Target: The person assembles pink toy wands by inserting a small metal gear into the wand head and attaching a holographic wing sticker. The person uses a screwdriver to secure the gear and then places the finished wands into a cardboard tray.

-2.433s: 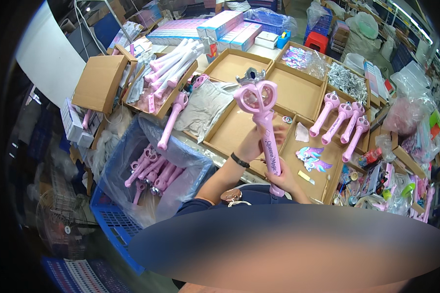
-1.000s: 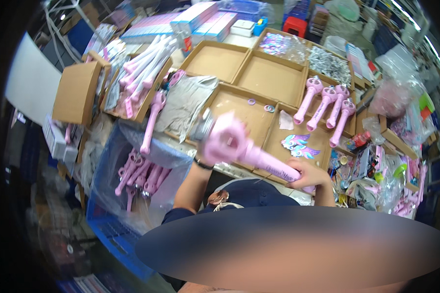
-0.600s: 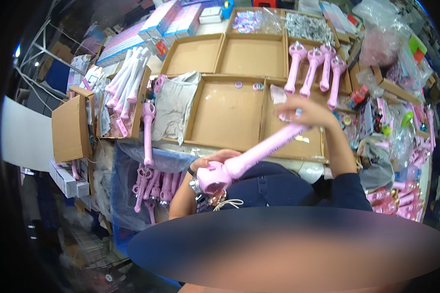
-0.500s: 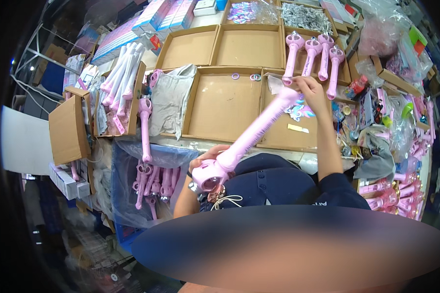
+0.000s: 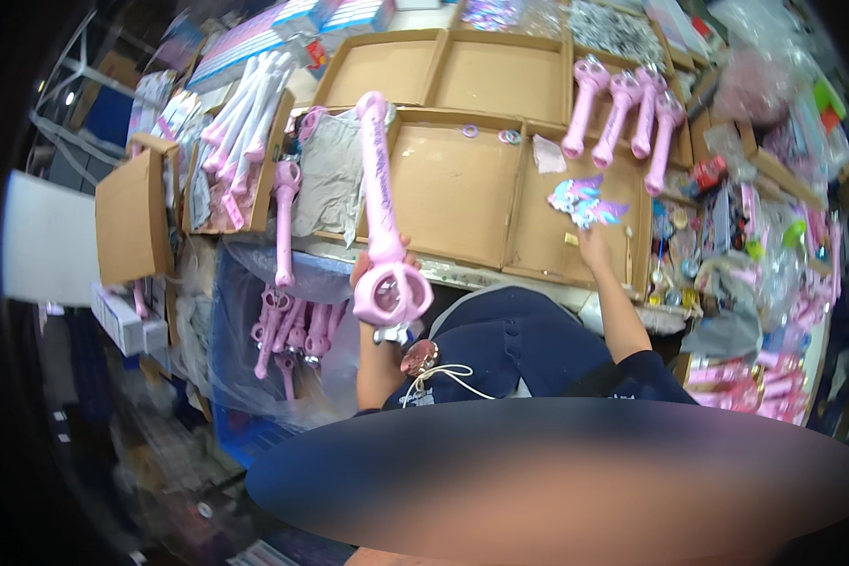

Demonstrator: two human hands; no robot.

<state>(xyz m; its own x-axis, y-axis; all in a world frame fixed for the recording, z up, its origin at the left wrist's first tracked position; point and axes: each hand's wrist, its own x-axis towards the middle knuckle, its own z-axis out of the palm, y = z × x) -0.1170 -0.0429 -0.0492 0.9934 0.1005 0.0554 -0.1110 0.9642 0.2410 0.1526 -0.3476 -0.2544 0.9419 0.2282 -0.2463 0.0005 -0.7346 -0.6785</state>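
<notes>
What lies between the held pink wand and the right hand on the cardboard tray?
In the head view, only bare tray floor lies between wand and right hand.

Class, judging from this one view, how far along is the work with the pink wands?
Done, it seems: four pink wands lie side by side in a cardboard tray. In hand: the left hand holds one wand by its head end, while the right hand reaches to the colourful stickers. Left: more wands wait in the plastic-lined bin.
</notes>
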